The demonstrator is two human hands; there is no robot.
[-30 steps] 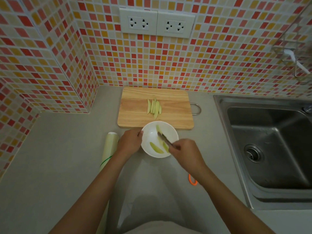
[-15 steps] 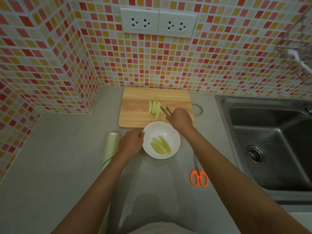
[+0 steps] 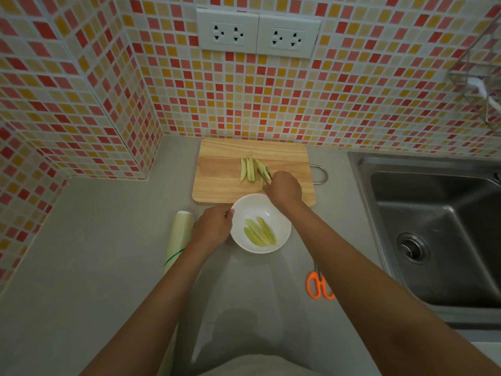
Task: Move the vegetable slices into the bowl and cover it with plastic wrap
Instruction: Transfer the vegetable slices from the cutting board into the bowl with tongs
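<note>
A white bowl [image 3: 282, 215] stands on the grey counter just in front of the wooden cutting board [image 3: 219, 183]. Three pale green vegetable slices [image 3: 260, 231] lie inside it. Several more slices [image 3: 250, 169] lie in a row on the board. My left hand [image 3: 214, 226] grips the bowl's left rim. My right hand [image 3: 284, 189] is over the board's right part, holding metal tongs [image 3: 267, 173] whose tips touch the rightmost slice. A roll of plastic wrap [image 3: 179, 237] lies left of my left hand.
Orange-handled scissors [image 3: 318, 286] lie on the counter right of my right forearm. A steel sink [image 3: 439, 229] fills the right side. Tiled walls close off the back and left, with two sockets [image 3: 257, 33] above the board. A wire rack [image 3: 482, 85] hangs upper right.
My right hand has moved from the bowl, where the tongs dropped a slice, up to the slices on the board. The bowl now holds three slices. My left hand stays on the rim.
</note>
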